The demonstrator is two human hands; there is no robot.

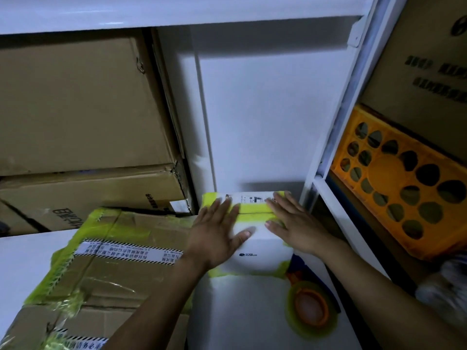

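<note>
Both hands lie flat on a small white box (255, 238) with yellow tape, fingers straight, the left hand (214, 236) on its left part and the right hand (295, 223) on its right part. The box sits on a white shelf (247, 311), by a taped brown box (113, 261). A roll of yellow tape (312, 309) lies near it.

You see a dim, bluish view. Beyond your fingers (222, 205) the box (262, 263) throws a shadow on the wall (252, 109); edges bend and blur.
</note>
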